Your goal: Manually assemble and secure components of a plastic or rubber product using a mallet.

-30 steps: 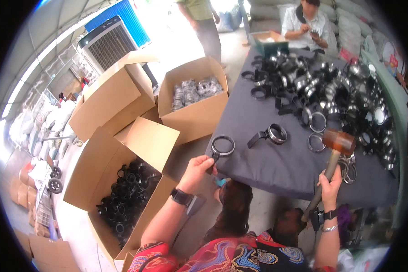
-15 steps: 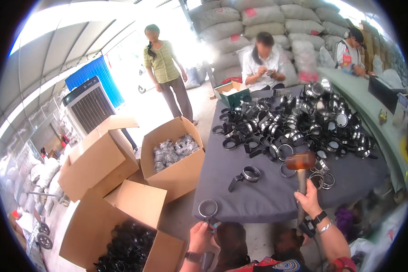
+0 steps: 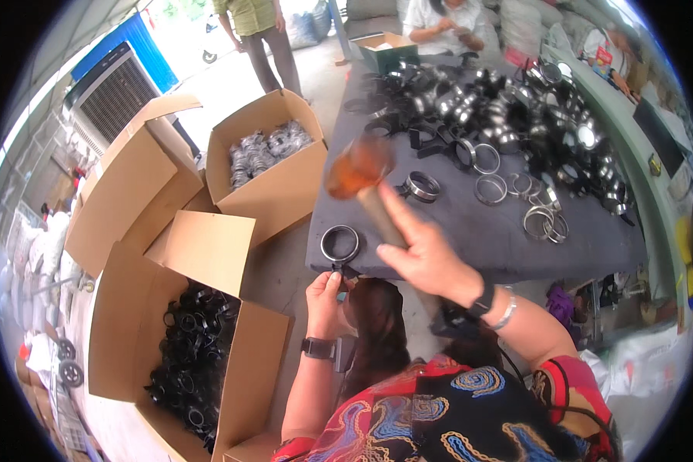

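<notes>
Left hand [image 3: 325,302] with black ring [image 3: 339,262] at bare corner of grey table [image 3: 454,246]

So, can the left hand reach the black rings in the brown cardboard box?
Probably yes: the box is open nearby, nothing covers the rings, but the left hand holds a black-and-silver ring.

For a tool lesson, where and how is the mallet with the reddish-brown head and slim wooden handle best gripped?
Probably by its wooden handle, from the near right: it slants back that way into the right hand, while the bulky head points away.
</notes>
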A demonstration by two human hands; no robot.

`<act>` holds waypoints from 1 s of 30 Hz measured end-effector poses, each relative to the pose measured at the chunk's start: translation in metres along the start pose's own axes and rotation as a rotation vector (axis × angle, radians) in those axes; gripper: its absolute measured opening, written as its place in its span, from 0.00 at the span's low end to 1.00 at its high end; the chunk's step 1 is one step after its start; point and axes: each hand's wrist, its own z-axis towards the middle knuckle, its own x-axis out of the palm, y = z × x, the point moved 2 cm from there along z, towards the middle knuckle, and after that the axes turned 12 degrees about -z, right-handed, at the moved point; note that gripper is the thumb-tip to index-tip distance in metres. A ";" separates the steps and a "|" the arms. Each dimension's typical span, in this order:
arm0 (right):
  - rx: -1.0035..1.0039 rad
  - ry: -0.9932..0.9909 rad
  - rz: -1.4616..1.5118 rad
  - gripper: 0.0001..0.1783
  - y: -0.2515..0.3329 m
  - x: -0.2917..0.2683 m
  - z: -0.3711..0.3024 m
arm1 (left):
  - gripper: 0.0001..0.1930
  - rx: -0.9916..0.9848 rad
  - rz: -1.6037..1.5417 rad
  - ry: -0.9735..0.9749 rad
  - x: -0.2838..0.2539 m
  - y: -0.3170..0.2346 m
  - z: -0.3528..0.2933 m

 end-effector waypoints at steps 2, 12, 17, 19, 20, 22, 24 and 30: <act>-0.041 0.033 -0.128 0.46 -0.057 0.049 -0.026 | 0.09 0.005 0.068 0.006 -0.007 0.010 -0.001; 0.180 0.353 -0.136 0.48 -0.045 0.022 -0.042 | 0.11 0.018 0.087 0.044 -0.005 0.006 0.009; 0.073 -0.066 -0.047 0.45 -0.050 -0.013 -0.047 | 0.10 -0.063 0.102 0.056 -0.001 -0.016 0.004; 0.088 -0.272 -0.075 0.44 -0.082 -0.033 -0.053 | 0.09 0.009 0.187 0.033 -0.002 -0.017 0.013; 0.129 -0.450 -0.092 0.42 -0.097 -0.050 -0.061 | 0.09 0.020 0.188 0.053 0.008 -0.026 0.019; 0.372 -0.450 0.105 0.39 -0.102 -0.084 -0.073 | 0.09 -0.017 0.309 0.134 0.031 -0.060 0.018; 0.472 -0.494 0.187 0.38 -0.117 -0.101 -0.089 | 0.09 -0.026 0.391 0.188 0.061 -0.086 0.032; 0.472 -0.580 0.230 0.39 -0.136 -0.099 -0.118 | 0.13 -0.051 0.518 0.530 0.168 -0.105 0.167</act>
